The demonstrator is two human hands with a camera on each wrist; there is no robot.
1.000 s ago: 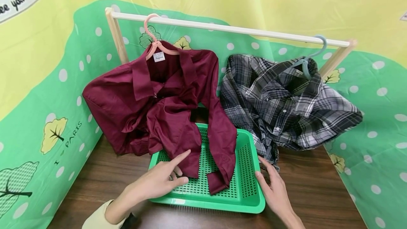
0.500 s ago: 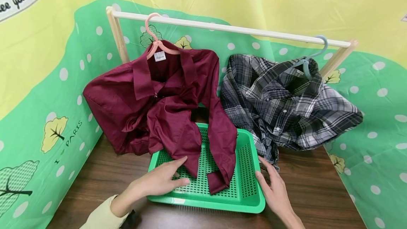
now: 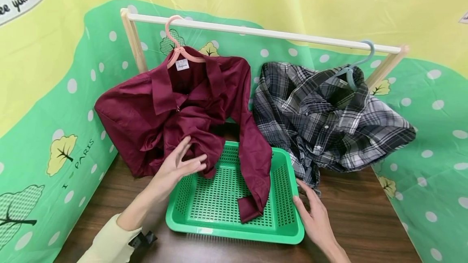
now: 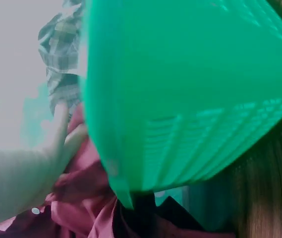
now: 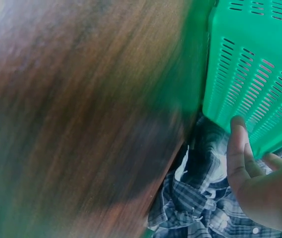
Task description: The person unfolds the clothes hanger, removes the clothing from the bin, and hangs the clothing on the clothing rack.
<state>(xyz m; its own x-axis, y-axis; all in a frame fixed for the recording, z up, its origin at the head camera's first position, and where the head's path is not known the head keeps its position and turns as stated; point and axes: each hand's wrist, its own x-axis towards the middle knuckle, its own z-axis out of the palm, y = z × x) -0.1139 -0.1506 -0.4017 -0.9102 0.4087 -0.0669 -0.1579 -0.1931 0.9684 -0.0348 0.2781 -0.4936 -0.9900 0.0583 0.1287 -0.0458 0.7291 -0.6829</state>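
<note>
A burgundy shirt [image 3: 135, 104] hangs on a pink hanger [image 3: 172, 31], its loose sleeve [image 3: 256, 165] draped into a green plastic basket [image 3: 215, 198]. With fingers spread, my left hand [image 3: 173, 169] is at the shirt's lower front, over the basket's left edge; in the left wrist view its fingers [image 4: 61, 134] touch the burgundy cloth. My right hand [image 3: 316, 214] rests against the basket's right side. The right wrist view has its fingers [image 5: 237, 144] extended along the basket's outer wall. A grey plaid shirt [image 3: 321, 121] hangs on a blue hanger [image 3: 369, 54] behind it.
Both hangers hook onto the white bar [image 3: 256, 32] of a small wooden rack, the burgundy shirt left, the plaid one right. A dark wood table [image 3: 365, 214] lies underneath. Green and yellow printed cloth [image 3: 55, 104] encloses the back and sides.
My left hand has moved up and left out of the basket, and the shirt's hem has bunched back toward the rack with it. My right hand stays at the basket's side.
</note>
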